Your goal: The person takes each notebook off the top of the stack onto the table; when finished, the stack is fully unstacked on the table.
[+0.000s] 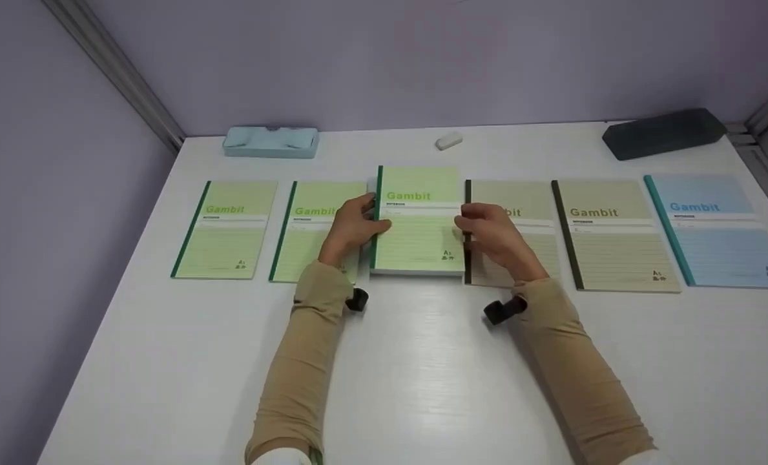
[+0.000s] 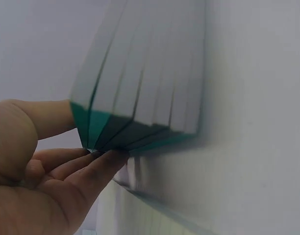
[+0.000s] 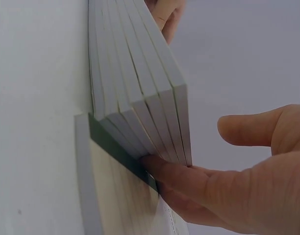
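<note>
A stack of several green "Gambit" notebooks [image 1: 417, 226] lies in the middle of a row on the white table [image 1: 416, 361]. My left hand [image 1: 363, 223] holds its green spine side, thumb on the top cover and fingers against the lower spines. In the left wrist view the stack [image 2: 140, 73] looks fanned above those fingers [image 2: 98, 164]. My right hand [image 1: 478, 223] touches the page side. In the right wrist view its straight fingers [image 3: 174, 171] press the page edges of the stack [image 3: 135, 73], and the thumb stands apart.
Single notebooks lie flat in the row: two green [image 1: 225, 229] [image 1: 309, 223] on the left, two beige [image 1: 519, 223] [image 1: 610, 236] and one blue [image 1: 713, 229] on the right. A pale blue case [image 1: 270, 141], an eraser [image 1: 449, 141] and a dark case [image 1: 664, 132] sit near the back wall.
</note>
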### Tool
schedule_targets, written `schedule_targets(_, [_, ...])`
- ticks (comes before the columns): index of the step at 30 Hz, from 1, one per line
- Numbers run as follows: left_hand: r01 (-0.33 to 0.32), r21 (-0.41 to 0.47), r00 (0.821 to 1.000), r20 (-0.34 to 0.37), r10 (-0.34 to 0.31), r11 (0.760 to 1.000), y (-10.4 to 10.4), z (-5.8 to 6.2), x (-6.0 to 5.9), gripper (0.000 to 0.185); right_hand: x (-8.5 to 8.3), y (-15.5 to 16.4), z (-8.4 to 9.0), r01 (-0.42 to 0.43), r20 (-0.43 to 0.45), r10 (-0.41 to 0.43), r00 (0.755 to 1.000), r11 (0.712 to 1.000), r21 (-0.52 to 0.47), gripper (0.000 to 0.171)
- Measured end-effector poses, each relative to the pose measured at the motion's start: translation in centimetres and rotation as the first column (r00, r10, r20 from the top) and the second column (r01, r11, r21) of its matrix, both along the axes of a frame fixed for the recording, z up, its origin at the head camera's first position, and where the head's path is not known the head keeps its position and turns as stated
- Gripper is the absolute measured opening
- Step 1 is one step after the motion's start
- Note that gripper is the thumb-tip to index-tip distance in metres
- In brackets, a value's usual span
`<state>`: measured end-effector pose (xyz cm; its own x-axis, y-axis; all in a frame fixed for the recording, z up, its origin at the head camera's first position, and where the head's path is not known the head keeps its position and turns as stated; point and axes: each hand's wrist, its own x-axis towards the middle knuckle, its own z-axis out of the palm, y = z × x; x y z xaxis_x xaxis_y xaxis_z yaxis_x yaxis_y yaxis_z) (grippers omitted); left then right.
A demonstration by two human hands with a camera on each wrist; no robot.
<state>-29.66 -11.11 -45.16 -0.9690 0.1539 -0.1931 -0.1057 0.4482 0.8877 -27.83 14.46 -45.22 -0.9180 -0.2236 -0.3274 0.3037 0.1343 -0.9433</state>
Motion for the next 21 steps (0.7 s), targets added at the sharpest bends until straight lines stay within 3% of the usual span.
schedule_targets(9, [0.003,-0.077,0.999,0.036,0.000,0.997,0.9,0.5,-0.7,0.074,-0.2,0.7,-0.1,0.017,0.007,-0.017,1.000,1.000,0.008,0.056])
schedule_targets(16, [0.014,-0.180,1.000,0.001,-0.014,0.983,1.1,0.6,-1.9,0.069,-0.1,0.3,-0.1,0.026,0.018,-0.025,1.000,1.000,-0.018,0.056])
schedule_targets(21, [-0.002,-0.193,1.000,0.003,0.002,0.981,0.9,0.9,-2.6,0.068,-0.2,0.0,0.3,0.027,0.013,-0.027,1.000,0.999,-0.027,0.055])
